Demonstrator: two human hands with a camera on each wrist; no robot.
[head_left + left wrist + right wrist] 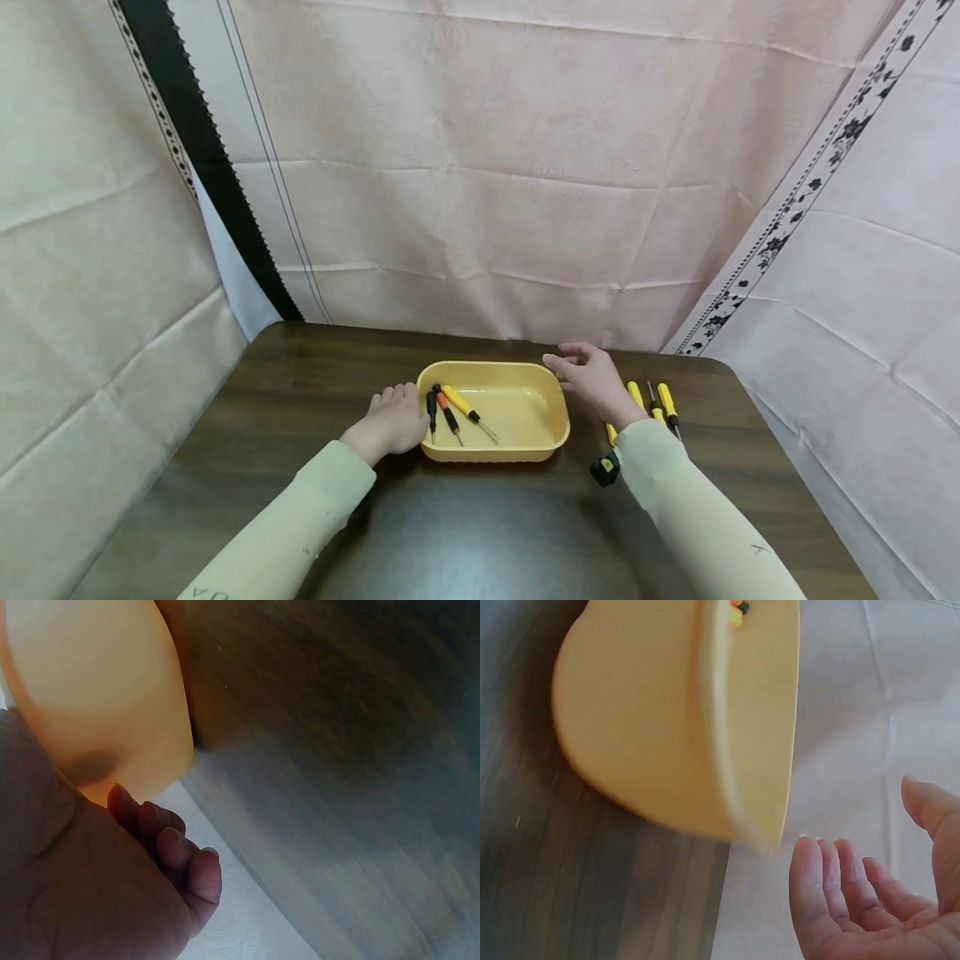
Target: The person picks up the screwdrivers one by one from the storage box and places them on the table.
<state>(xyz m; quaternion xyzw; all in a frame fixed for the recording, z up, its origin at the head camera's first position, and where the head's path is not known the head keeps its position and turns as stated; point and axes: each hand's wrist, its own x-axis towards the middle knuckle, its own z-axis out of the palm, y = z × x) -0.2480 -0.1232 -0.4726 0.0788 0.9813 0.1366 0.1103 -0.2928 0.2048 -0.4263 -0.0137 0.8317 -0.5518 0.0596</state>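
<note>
Altogether, three screwdrivers [457,398] lie in one yellow tray [525,408], with at least three yellow-handled tools [665,394] by the right sleeve [656,458], on a brown wood-grain table [442,542] before pale cloth hangings [525,208]. The left hand [397,419] curls its fingers at the tray's left end, their grip unclear; the right hand [590,382], thumb wide from fingers, is beside its right.

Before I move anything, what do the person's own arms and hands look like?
Both arms wear long, pale cream-green sleeves: the left sleeve and the right sleeve end in plain cuffs at the wrists. Each carries small dark marks on the forearm, too small to read surely. The left hand and right hand are bare, without gloves. No cables show.
</note>
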